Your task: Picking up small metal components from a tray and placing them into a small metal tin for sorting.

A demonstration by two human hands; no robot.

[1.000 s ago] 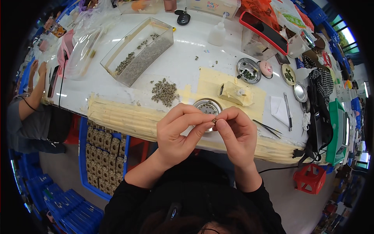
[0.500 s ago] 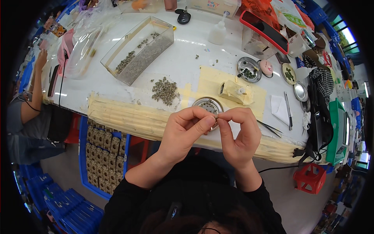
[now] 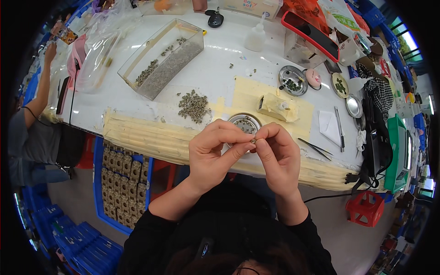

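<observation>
At frame centre, the left hand point(image 3: 214, 153) and the right hand point(image 3: 280, 156) meet fingertip to fingertip, both pinching a tiny metal part point(image 3: 253, 140) between thumb and forefinger. It sits just below a round metal dish point(image 3: 244, 123) on the white table point(image 3: 220, 64), right of a heap of small parts point(image 3: 194, 104).

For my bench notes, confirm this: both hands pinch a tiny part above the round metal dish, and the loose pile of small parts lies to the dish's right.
Wrong side. In the head view the pile lies left of the dish; both hands, left and right, do pinch the tiny part.
</observation>
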